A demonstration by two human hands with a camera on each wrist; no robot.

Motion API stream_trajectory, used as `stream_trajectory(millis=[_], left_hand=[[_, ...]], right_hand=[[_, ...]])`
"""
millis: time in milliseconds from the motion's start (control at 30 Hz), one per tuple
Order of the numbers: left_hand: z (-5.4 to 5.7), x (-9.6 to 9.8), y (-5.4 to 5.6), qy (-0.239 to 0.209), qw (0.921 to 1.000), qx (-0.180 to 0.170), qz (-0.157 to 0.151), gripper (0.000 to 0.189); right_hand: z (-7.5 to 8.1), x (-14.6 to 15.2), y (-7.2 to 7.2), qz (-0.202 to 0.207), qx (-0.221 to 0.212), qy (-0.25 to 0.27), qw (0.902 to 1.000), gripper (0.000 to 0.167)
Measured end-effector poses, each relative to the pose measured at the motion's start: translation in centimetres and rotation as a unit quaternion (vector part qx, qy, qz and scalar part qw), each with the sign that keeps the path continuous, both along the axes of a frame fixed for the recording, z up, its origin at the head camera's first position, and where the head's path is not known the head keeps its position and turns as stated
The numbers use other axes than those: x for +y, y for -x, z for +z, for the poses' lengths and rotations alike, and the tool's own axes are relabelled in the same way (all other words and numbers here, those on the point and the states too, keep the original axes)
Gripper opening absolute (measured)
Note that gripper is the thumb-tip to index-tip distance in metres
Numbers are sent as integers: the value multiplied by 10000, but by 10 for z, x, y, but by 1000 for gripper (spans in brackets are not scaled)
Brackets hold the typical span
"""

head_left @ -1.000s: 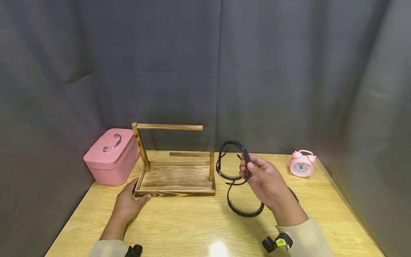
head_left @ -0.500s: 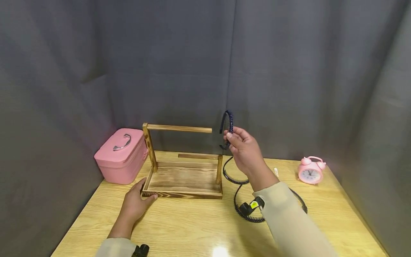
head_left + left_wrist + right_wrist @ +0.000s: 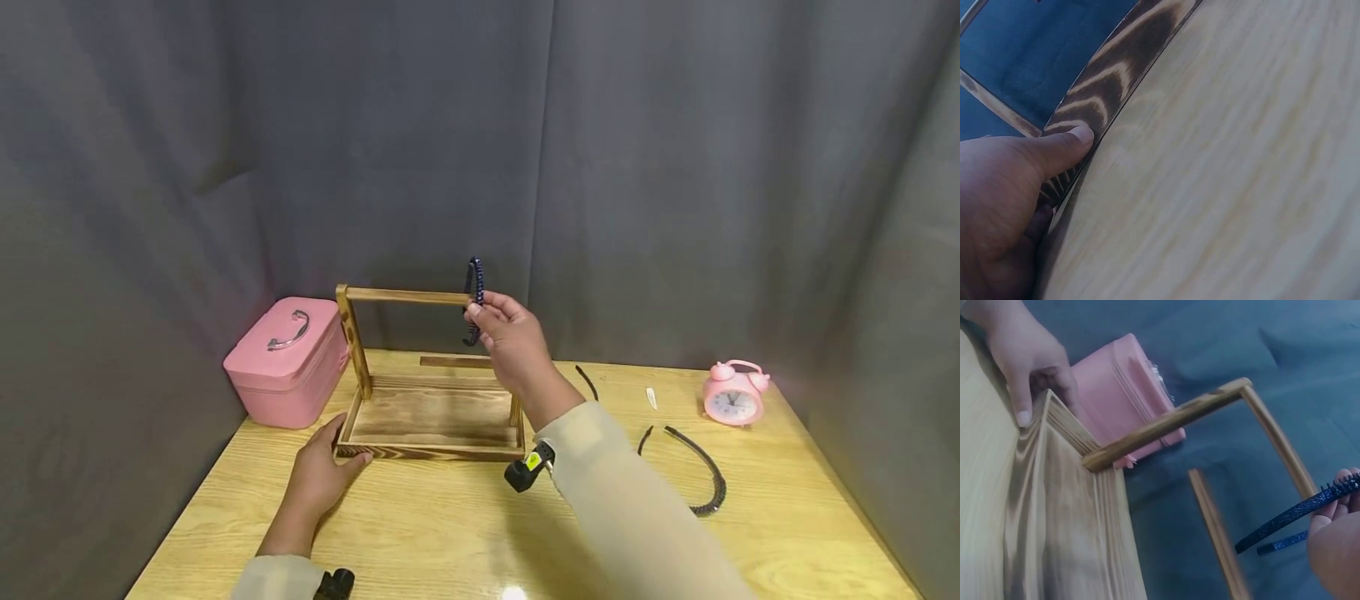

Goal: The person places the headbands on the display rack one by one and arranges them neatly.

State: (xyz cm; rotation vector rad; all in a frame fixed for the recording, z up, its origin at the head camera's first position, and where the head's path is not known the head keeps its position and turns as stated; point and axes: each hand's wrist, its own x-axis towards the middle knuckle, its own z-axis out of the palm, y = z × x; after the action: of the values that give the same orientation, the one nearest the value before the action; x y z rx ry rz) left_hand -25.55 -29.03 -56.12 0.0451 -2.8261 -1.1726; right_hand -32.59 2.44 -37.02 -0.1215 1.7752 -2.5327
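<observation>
A wooden jewelry stand [image 3: 435,453] has a shallow tray base, a high bar [image 3: 397,296] and a lower bar [image 3: 450,362]. My left hand [image 3: 318,475] grips the tray's front left corner; in the left wrist view its thumb [image 3: 1069,147] lies along the dark-grained front wall. A dark blue toothed headband [image 3: 477,279] is pinched between thumb and fingers of my right hand [image 3: 517,342]. It stands upright at the free right end of the high bar, overlapping it in the head view. In the right wrist view the headband's two tips [image 3: 1254,540] point towards the lower bar.
A pink case [image 3: 281,362] with a silver handle stands left of the stand. Another dark headband [image 3: 712,479] lies on the table [image 3: 420,533], partly behind my right sleeve. A small white object [image 3: 651,397] and a pink alarm clock [image 3: 733,396] are farther right.
My right hand has carried the headband up and left, from above the other headbands to the end of the high bar. My left hand keeps its grip on the tray corner.
</observation>
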Motion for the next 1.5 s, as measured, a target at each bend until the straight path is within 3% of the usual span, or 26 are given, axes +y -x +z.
stream_trajectory(millis=[200,433,800,1100,1500], left_hand=[[2,-4,-3,8,10000,-51,35,92],[3,-16,-6,-3,9999,-117,60,95],[2,-18,-14,-31,9999,-134,86,92],[2,-15,-13,-17,9999,-72,78,90],[4,-15,-23,-93,9997,-76,189,89]], right_hand=[[-3,-24,1,264,46,-363,9990,29],[-7,-55,-1,484,52,-298,9984,30],[-10,-105,-1,180,54,-565,9982,24],[-10,-121,-3,187,19,-1106,9937,29],[-14,-149,-4,146,-23,-1339,9909,27]])
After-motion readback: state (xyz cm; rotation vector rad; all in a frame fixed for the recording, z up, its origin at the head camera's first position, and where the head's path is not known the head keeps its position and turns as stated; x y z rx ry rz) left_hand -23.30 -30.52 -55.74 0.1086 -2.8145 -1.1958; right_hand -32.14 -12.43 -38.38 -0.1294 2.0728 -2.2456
